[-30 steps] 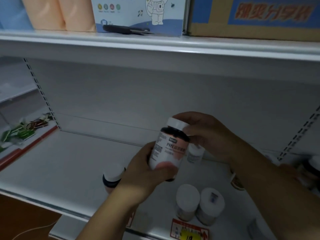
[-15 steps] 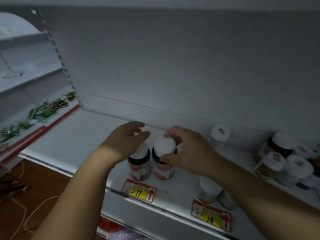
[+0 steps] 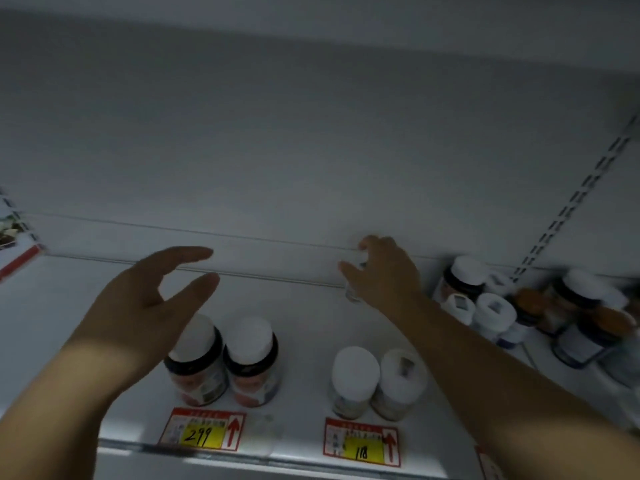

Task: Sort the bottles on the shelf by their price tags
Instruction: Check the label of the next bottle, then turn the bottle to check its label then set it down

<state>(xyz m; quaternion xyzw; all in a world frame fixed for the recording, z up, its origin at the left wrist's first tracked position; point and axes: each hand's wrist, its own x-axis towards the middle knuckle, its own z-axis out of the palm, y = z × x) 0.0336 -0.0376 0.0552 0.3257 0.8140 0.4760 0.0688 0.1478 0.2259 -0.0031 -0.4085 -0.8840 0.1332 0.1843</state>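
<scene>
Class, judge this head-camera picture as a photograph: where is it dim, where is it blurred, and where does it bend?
Head view: dim, grey light overall; the left hand is motion-smeared; the bottles at right are soft; the 299 tag stays readable; the shelf's front edge slopes with wide-angle distortion.

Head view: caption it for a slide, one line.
Open left hand hovers above two dark white-capped bottles behind the 299 price tag; right hand grasps a small bottle at the shelf's back.
</scene>
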